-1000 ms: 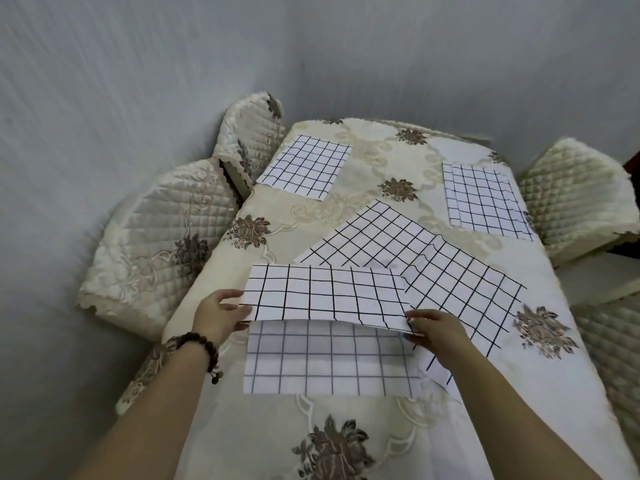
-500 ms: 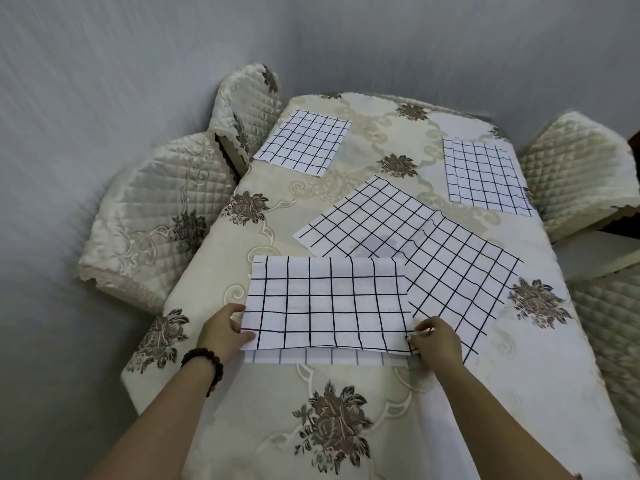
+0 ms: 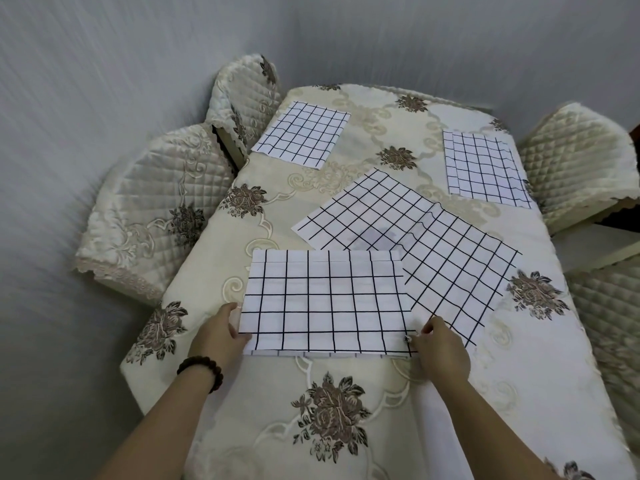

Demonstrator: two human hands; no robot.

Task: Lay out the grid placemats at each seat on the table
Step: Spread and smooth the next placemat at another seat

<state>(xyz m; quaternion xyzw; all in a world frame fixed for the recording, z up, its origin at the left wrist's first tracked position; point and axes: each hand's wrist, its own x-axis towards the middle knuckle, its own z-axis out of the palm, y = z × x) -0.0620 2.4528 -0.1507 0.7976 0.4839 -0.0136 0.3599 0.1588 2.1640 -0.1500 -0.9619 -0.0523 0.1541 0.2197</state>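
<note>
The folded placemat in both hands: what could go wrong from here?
1. The folded placemat overlaps the large unfolded cloth; sliding it may drag that cloth.
2. Left hand and right hand hold only the near corners, so the layers, already slightly offset at the near edge, may slip further.

Under the near placemat (image 3: 325, 303) lies another sheet, hidden but for a thin strip along its near edge. The near placemat also covers a corner of the large angled placemat (image 3: 408, 237) beyond it. The picture's bottom edge cuts off both forearms and the tabletop (image 3: 346, 445). Right of the near placemat, the chair (image 3: 609, 306) runs out of frame.
</note>
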